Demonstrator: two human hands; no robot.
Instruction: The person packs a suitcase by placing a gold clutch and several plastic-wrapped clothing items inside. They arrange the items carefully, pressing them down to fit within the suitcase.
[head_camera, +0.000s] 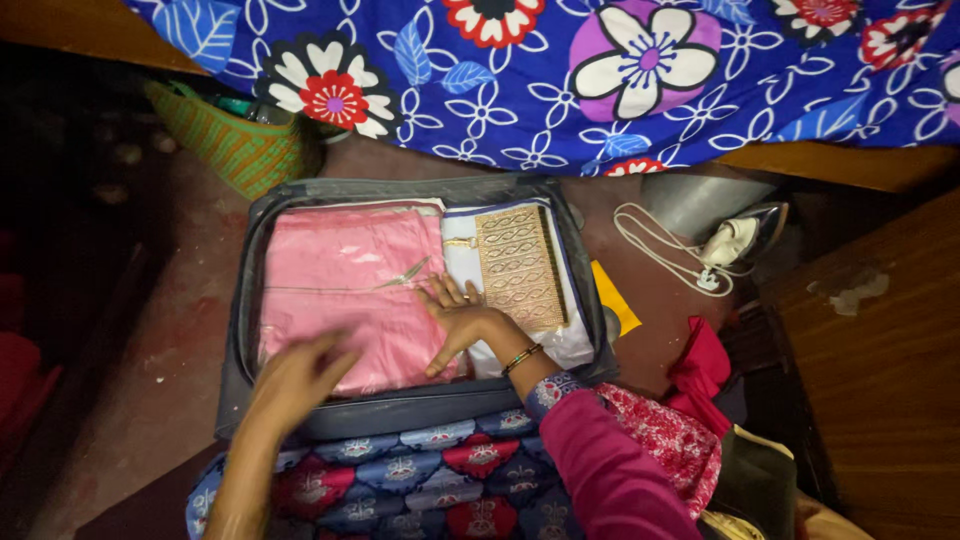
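Packing is judged well advanced: the open grey suitcase (236, 330) on the floor already holds a full layer; the lid is not yet closed. On the left lies a pink folded garment in clear wrap (345, 285); on the right, touching it, a white packet with a gold patterned panel (518, 268). The right hand (462, 322) rests flat on the seam between both, fingers apart, clamped on nothing. The left hand (297, 378) hovers blurred over the pink garment's near edge; its grip cannot be determined. An iron with white cord (735, 240) lies right of the suitcase.
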